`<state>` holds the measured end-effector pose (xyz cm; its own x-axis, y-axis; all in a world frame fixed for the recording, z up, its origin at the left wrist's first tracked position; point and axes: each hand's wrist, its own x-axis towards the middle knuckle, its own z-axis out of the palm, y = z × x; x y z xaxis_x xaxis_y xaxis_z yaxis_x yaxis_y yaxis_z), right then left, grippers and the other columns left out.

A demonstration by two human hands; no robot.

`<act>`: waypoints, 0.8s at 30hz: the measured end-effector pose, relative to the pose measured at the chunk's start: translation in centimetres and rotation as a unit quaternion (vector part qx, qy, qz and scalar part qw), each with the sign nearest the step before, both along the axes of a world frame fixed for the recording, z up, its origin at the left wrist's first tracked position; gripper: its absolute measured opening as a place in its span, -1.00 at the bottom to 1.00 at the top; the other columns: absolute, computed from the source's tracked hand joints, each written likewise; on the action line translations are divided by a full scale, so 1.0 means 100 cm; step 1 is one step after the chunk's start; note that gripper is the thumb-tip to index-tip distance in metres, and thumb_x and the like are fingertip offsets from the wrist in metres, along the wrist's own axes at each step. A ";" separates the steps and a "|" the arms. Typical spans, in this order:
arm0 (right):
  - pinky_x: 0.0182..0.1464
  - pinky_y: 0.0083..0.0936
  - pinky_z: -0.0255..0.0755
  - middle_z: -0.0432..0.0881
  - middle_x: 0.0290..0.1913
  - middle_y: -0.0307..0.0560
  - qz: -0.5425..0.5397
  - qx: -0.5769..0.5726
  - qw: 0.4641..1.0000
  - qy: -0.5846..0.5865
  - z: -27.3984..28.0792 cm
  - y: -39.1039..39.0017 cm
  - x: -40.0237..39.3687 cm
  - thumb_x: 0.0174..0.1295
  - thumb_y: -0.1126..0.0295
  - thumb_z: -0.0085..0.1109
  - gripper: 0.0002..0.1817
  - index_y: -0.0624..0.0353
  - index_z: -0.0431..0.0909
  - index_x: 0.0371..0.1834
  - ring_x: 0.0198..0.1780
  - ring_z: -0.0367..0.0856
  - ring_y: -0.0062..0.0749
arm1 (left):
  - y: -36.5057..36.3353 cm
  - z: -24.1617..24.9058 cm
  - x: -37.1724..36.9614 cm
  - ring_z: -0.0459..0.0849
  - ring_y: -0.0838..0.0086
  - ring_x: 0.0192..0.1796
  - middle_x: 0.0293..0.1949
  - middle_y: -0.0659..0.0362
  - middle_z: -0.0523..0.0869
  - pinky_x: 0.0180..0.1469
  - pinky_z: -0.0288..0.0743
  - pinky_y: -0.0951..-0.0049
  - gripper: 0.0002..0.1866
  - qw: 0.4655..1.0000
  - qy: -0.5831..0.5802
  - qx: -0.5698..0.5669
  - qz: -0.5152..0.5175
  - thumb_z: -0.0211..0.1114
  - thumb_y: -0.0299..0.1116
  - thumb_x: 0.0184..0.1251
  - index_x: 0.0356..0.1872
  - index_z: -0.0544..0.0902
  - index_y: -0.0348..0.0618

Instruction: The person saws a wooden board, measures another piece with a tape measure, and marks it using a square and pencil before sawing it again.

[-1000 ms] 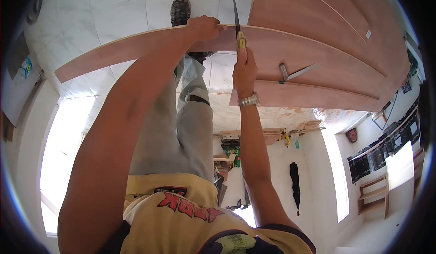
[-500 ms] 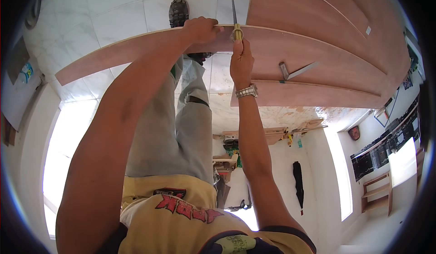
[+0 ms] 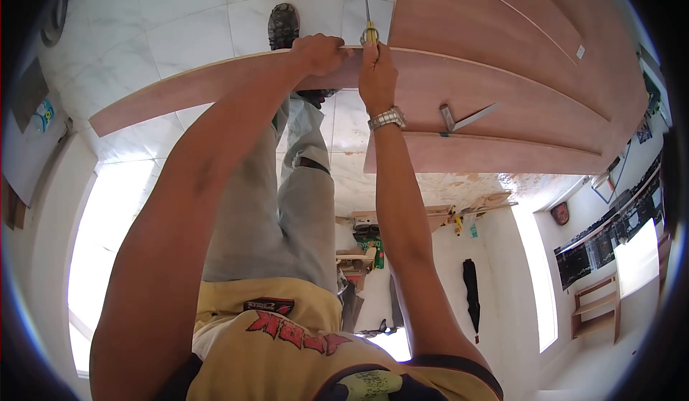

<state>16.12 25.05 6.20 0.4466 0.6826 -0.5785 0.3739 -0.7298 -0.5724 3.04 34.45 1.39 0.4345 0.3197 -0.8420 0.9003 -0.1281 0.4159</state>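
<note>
My left hand is closed over the edge of a long, narrow reddish-brown wooden board, holding it. Just to its right, my right hand grips the yellowish handle of a handsaw. The saw's thin blade is seen edge-on and points away from me, across the board's far edge. How deep the blade sits in the wood cannot be made out. A metal square lies on the wood to the right of my right wrist.
Larger wooden sheets spread out at the upper right. One of my shoes stands on the white tiled floor beyond the board. Wood pieces and tools lie along the wall, and a small shelf stands at the right.
My right hand has pushed the saw away from me, so its handle now sits beyond the board's edge. My left hand keeps its hold on the board. The whole view has shifted slightly.
</note>
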 end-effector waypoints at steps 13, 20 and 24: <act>-0.40 -0.03 0.44 0.64 -0.45 0.23 -0.037 0.003 0.999 0.018 0.014 -0.044 -0.007 0.59 0.12 -0.04 -0.61 0.19 0.46 0.22 -0.43 0.64 0.23 | 0.005 0.003 0.003 0.70 -0.03 0.19 0.04 -0.03 0.78 0.24 0.48 -0.10 -0.42 1.000 0.013 -0.027 0.001 -0.02 0.22 0.55 0.17 0.69 0.00; -0.25 -0.07 0.55 0.72 -0.28 0.33 -0.079 0.125 0.989 0.018 -0.004 0.034 0.009 0.58 0.05 -0.03 -0.53 0.26 0.49 0.21 -0.27 0.73 0.26 | 0.059 0.017 0.018 0.73 0.05 0.16 0.01 0.01 0.80 0.23 0.49 -0.07 -0.43 0.999 -0.011 0.048 0.002 0.00 0.24 0.52 0.14 0.73 0.06; -0.21 -0.06 0.54 0.71 -0.29 0.33 -0.079 0.105 0.991 -0.008 -0.009 0.080 0.019 0.57 0.02 -0.02 -0.51 0.29 0.49 0.17 -0.24 0.73 0.25 | 0.101 -0.006 0.032 0.73 0.13 0.17 0.02 0.11 0.81 0.25 0.48 -0.05 -0.40 0.998 -0.014 0.061 -0.015 -0.01 0.28 0.51 0.19 0.70 0.09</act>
